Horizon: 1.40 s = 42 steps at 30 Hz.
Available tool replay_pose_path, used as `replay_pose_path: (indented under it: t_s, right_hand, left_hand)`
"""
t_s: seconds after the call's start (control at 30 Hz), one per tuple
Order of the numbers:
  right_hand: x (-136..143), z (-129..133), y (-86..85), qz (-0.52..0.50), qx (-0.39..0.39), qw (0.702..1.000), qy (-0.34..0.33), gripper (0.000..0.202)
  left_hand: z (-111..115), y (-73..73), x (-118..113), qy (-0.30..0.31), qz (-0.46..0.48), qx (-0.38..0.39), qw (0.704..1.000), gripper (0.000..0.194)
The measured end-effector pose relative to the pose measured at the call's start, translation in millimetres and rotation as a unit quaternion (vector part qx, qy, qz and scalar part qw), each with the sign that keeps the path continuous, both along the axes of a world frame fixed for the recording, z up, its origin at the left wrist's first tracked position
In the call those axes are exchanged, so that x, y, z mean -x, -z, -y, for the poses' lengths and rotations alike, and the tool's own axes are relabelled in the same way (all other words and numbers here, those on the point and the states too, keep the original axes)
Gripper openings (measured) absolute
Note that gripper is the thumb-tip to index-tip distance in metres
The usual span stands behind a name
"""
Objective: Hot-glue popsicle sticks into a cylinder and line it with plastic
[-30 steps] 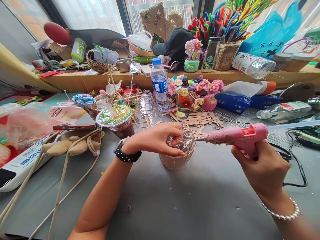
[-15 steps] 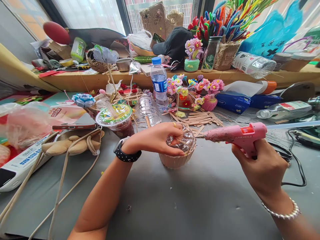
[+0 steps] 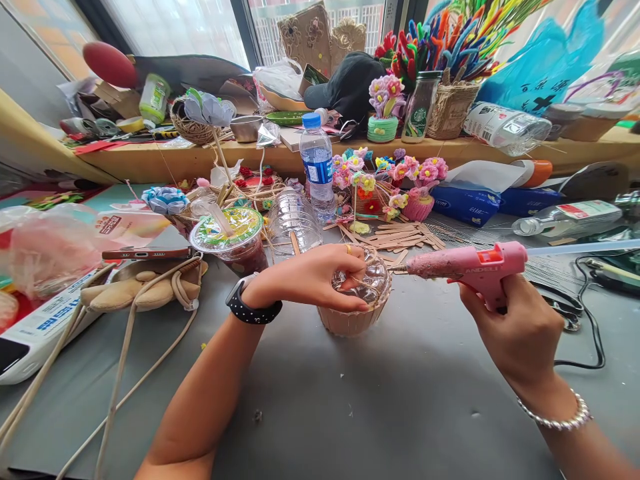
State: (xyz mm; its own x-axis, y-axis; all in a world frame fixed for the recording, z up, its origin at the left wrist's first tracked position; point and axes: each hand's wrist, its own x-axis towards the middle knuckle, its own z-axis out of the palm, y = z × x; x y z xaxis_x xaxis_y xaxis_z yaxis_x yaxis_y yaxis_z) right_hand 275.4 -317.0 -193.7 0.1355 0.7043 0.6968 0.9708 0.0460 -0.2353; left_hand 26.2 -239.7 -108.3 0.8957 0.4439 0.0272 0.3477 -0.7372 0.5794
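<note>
My left hand [image 3: 333,280] is closed on the near left rim of a cut plastic bottle base [image 3: 377,277], its clear ridged bottom facing up. Flat wooden sticks [image 3: 350,322] cover the side of this base, which stands on the grey table. What lies under my fingertips is partly hidden. In my right hand [image 3: 523,333] is a pink hot glue gun [image 3: 477,267], fingers wrapped round its handle. Its nozzle points left and sits at the right edge of the bottle base; whether it touches, I cannot tell. A clear glue stick [image 3: 580,249] protrudes from the gun's rear.
Loose wooden sticks [image 3: 405,235] lie behind the base. A water bottle [image 3: 319,167], a lidded drink cup [image 3: 230,240] and yarn flowers [image 3: 423,170] stand at the back. To the left is a phone [image 3: 145,254] on a corded pouch [image 3: 120,293]. A black cable [image 3: 597,333] runs at right.
My right hand and the glue gun have shifted slightly left, the nozzle staying by the base's right edge. My left hand and the bottle base have hardly moved.
</note>
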Motion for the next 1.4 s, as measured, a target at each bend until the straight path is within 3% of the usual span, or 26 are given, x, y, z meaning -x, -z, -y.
replay_pose_path:
  t_s: [0.97,1.2,1.4]
  right_hand:
    - [4,-6,-0.2,-0.017,0.035,0.999,0.008,0.018]
    - [6,-11,3.2,-0.018,-0.01,1.0,0.003,0.021]
    - [8,-15,-5.8,-0.1,0.052,0.993,0.038,0.034]
  left_hand:
    - [1,-0.4,-1,-0.009,-0.007,0.0,1.0,0.033]
    - [1,-0.9,-2,-0.008,-0.008,0.0,1.0,0.033]
    - [2,-2.1,-1,-0.012,-0.008,0.006,1.0,0.032]
